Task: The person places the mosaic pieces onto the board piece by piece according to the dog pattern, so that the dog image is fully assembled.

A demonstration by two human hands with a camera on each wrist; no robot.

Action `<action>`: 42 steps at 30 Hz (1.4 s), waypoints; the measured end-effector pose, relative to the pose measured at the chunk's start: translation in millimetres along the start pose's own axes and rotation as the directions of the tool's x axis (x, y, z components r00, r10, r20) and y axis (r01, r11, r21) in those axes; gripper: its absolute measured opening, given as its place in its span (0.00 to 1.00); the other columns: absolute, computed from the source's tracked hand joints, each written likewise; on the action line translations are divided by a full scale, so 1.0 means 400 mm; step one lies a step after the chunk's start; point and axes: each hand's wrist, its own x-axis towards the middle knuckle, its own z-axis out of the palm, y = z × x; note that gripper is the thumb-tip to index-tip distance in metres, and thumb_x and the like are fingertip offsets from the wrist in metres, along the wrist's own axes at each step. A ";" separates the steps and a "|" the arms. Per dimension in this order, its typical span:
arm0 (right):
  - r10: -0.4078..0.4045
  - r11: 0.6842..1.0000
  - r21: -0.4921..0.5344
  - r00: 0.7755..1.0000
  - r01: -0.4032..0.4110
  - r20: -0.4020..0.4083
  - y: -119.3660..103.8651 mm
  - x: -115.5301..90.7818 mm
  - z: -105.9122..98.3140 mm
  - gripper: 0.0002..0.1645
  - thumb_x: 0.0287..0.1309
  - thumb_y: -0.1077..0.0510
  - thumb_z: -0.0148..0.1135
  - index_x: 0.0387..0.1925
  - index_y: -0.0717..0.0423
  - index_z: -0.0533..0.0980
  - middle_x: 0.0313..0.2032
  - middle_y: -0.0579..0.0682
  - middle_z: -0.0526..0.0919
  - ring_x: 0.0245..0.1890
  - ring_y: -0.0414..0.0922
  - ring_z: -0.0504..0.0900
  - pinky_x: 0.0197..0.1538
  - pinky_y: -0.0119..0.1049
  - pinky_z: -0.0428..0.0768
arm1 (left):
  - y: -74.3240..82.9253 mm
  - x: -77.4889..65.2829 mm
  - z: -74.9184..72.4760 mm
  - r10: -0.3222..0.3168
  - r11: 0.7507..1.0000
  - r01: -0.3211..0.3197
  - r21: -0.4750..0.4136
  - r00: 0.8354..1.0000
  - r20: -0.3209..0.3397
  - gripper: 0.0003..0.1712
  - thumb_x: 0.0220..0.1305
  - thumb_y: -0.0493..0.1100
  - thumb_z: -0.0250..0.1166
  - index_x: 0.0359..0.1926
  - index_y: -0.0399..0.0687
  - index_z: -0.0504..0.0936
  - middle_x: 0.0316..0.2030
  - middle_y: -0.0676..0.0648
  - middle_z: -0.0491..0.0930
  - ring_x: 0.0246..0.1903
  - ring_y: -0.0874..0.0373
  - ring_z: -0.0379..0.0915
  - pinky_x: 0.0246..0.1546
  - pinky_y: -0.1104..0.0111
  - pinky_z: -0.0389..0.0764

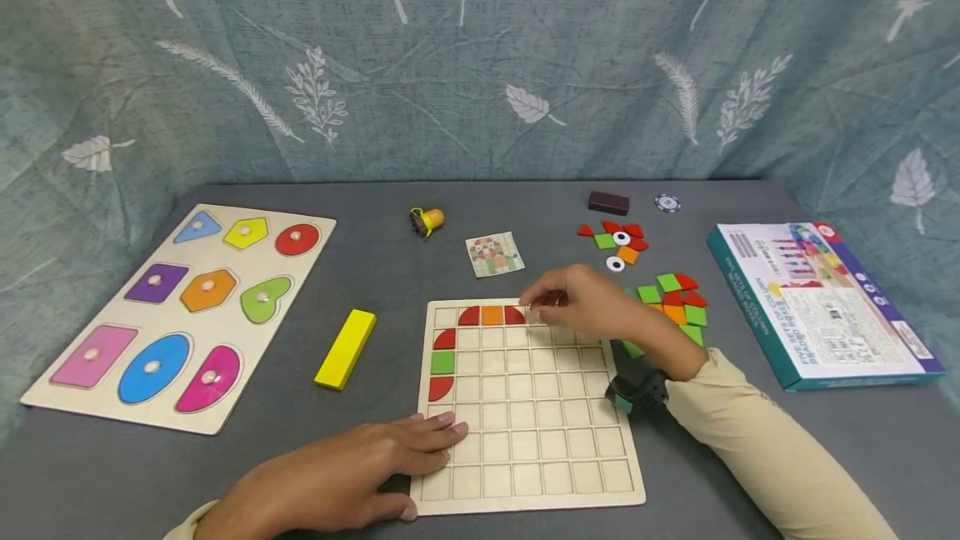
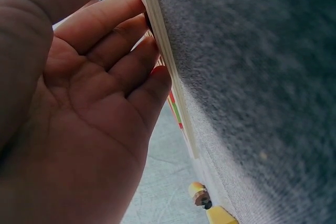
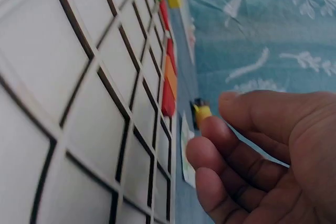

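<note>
Board (image 1: 519, 444) lies before us, tiles (image 1: 492, 316) along its top row and left column. Our left hand (image 1: 371, 462) rests relaxed on the near-left edge, gripping nothing. Our right hand (image 1: 585, 302) hovers by the top edge, fingers loosely bent, nothing seen between them. We'd brace it, seat pieces flat, nudge no neighbours. Unfilled squares leave room inward; loose tiles (image 1: 693, 315) crowd the right edge.
</note>
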 end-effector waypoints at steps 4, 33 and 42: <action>0.040 0.998 0.058 0.999 -0.038 -0.037 0.020 -0.015 -0.022 0.12 0.62 0.67 0.61 0.46 0.64 0.82 0.39 0.50 0.84 0.33 0.44 0.79 0.36 0.36 0.78 | -0.001 0.001 -0.002 0.001 1.000 -0.001 0.000 1.000 0.001 0.33 0.59 0.41 0.71 0.66 0.52 0.73 0.69 0.58 0.63 0.69 0.55 0.57 0.60 0.59 0.71; 0.397 0.903 -0.034 0.861 -0.429 -0.317 0.128 -0.075 -0.132 0.19 0.70 0.61 0.53 0.56 0.69 0.76 0.51 0.66 0.79 0.47 0.57 0.77 0.44 0.45 0.77 | 0.002 -0.010 -0.006 0.004 1.000 -0.004 0.002 1.000 -0.015 0.33 0.58 0.40 0.71 0.65 0.52 0.74 0.69 0.58 0.63 0.69 0.55 0.57 0.60 0.59 0.70; 0.367 0.901 -0.110 0.873 -0.419 -0.320 0.134 -0.042 -0.124 0.17 0.66 0.62 0.57 0.53 0.67 0.77 0.44 0.62 0.81 0.40 0.55 0.78 0.39 0.45 0.77 | 0.004 -0.011 -0.005 0.014 1.000 -0.014 0.003 1.000 -0.020 0.33 0.58 0.41 0.71 0.66 0.51 0.74 0.69 0.58 0.62 0.69 0.56 0.56 0.62 0.59 0.69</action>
